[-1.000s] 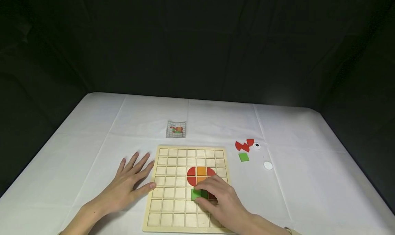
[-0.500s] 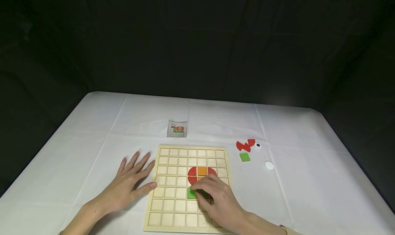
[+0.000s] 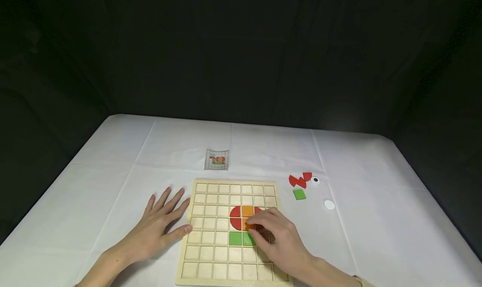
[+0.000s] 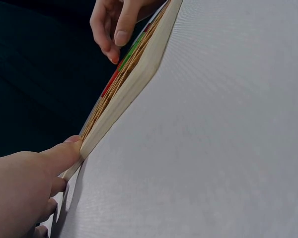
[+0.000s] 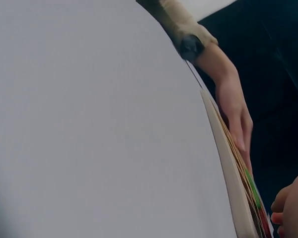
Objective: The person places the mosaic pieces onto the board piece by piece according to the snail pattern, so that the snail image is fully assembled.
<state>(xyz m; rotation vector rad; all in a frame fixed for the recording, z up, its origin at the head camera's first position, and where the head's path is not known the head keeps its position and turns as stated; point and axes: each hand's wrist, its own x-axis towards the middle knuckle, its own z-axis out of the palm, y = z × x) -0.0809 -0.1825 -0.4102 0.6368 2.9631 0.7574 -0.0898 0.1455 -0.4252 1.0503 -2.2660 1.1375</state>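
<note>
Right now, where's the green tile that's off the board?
In the head view, the loose green tile lies on the white cloth right of the grid board, below the red pieces and up-left of the plain white disc.

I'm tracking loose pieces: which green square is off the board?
The green square on the white cloth, near loose red pieces; two green ones sit on the board.

Through the head view I see black drapery hanging behind and along both sides of a white-clothed table. Straight fold lines run down its cover; a faint sheen lights the drapery's lower right.
</note>
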